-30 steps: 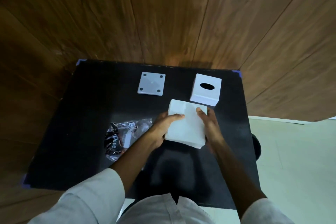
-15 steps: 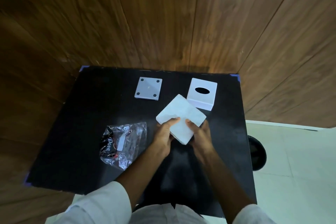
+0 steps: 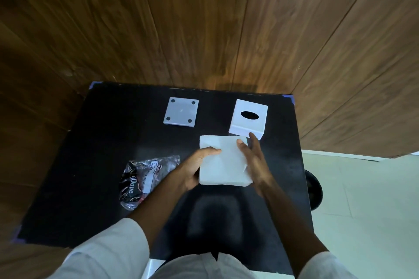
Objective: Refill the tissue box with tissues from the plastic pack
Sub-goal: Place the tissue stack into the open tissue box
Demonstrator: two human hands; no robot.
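A person in pale sleeves is standing at a black square table [image 3: 95, 165] set against a wood-panelled wall [image 3: 204, 18], and both bare hands are holding a white square stack of folded tissues [image 3: 223, 162] just above the middle of the tabletop, a little toward its right edge. The left hand [image 3: 195, 171] is gripping the stack's left side, thumb lying across the top sheet and the other fingers curled out of sight beneath it. The right hand [image 3: 255, 161] is pressing flat against the stack's right side, its fingers [image 3: 241, 145] stretched out long and only slightly bent, the thumb resting on the top surface near the far right corner. The stack is sitting level between the two palms, its far edge lying just in front of a white cube-shaped tissue box [image 3: 248, 121] with a dark oval slot in its top. That box is standing near the table's far right corner. To its left, along the far edge, a flat pale grey square base plate [image 3: 181, 113] with four dark round dots at its corners is lying well apart from it. Near the left hand's wrist, toward the table's left half, a crumpled clear and black plastic pack [image 3: 145, 179] is lying open and flattened. A pale tiled floor [image 3: 362, 199] is showing beyond the right edge.
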